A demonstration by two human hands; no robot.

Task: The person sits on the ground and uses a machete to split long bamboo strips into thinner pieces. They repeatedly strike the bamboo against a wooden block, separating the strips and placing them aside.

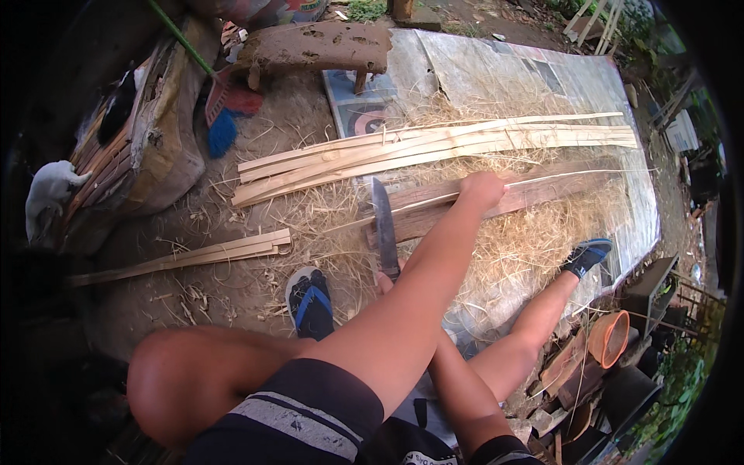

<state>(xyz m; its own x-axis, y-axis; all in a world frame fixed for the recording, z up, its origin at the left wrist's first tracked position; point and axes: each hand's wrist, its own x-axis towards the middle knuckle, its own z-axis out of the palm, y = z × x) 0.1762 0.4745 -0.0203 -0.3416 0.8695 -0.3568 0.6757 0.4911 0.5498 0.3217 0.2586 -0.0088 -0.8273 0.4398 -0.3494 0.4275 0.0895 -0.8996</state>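
- Pinching a thin pale strip (426,203) in the left hand (482,192), fingers drawn in narrow around it, partway along its length.
- Grasping a broad dark knife (382,221) in the right hand (385,281), partly tucked beneath the crossing left forearm; too hidden there to make out the full grip.
- Crossing the strip with the blade, left of the left hand; impossible to tell here between biting in and merely lying over.
- Lying along a brown plank (422,222) with the strip, and running past the plank at the left end.
- Judging progress: apparently well under way, given loose curled shavings (511,256) heaped thickly around the plank; for the strip in hand, unclear how much shaving is done or left.
- Just beyond the plank, counting several longer, wider strips (434,151) side by side, out of both hands; uncertain whether finished or still waiting.
- Farther left, finding a smaller stack of pale strips (225,254) on bare ground, likewise untouched now, likewise unclear as done or left.
- Farthest out, spreading beneath much of this, a pale printed sheet (480,70).
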